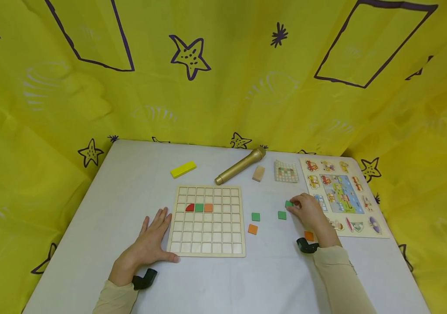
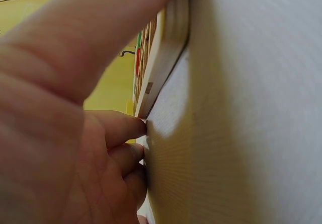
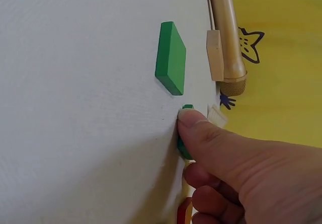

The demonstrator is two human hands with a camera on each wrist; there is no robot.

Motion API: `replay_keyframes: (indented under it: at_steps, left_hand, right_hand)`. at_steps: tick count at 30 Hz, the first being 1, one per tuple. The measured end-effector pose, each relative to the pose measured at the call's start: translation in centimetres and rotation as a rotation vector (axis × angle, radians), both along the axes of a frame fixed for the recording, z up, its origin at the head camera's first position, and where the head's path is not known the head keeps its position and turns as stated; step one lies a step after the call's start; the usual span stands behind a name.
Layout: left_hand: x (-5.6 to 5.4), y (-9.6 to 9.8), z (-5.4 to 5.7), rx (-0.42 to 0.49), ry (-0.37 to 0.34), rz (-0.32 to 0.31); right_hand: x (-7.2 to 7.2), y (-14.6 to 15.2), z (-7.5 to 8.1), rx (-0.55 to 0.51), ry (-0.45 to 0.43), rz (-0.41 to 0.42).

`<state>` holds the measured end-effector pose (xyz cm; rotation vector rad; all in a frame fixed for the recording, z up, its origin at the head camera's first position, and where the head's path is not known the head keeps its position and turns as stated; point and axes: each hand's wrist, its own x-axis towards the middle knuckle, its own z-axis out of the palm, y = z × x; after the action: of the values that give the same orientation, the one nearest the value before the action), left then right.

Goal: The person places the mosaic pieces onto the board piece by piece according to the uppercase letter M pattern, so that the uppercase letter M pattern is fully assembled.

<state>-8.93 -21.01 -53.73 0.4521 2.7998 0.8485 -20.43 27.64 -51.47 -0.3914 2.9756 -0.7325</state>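
A wooden grid board (image 1: 208, 240) lies flat on the white table; one row holds a red quarter-round tile (image 1: 190, 208), a green square tile (image 1: 199, 208) and an orange square tile (image 1: 208, 208). My left hand (image 1: 150, 242) rests at the board's left side, fingers spread and straight, thumb at its lower left corner. Right of the board, my right hand (image 1: 309, 212) pinches a green square tile (image 3: 184, 146) between thumb and fingers. Beside that hand lies another green tile (image 1: 282, 215). Closer to the board are a green tile (image 1: 255, 216) and an orange tile (image 1: 252, 229).
An orange tile (image 1: 309, 236) lies near my right wrist. A picture puzzle board (image 1: 372, 231) is at the right. Along the back lie a yellow block (image 1: 183, 169), a gold microphone (image 1: 240, 166), a small wooden block (image 1: 259, 173) and a pattern card (image 1: 286, 172). Yellow curtains hang behind.
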Motion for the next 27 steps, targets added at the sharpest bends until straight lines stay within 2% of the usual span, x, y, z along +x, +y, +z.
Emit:
replay_keyframes:
  at_steps: [6, 13, 19, 27]
  left_hand:
    - [0.0, 0.0, 0.0, -0.003, -0.001, 0.003]
    - [0.1, 0.1, 0.2, -0.001, 0.003, 0.0]
    - [0.1, 0.1, 0.2, 0.003, -0.003, 0.002]
    - [0.0, 0.1, 0.2, -0.002, -0.006, 0.002]
  right_hand:
    - [-0.3, -0.3, 0.2, -0.025, -0.045, -0.032]
    - [-0.8, -1.7, 0.8, -0.072, -0.032, -0.035]
    - [-1.3, -3.9, 1.2, -0.089, -0.005, -0.005]
    - [-2.0, -7.5, 1.4, -0.083, 0.003, 0.081]
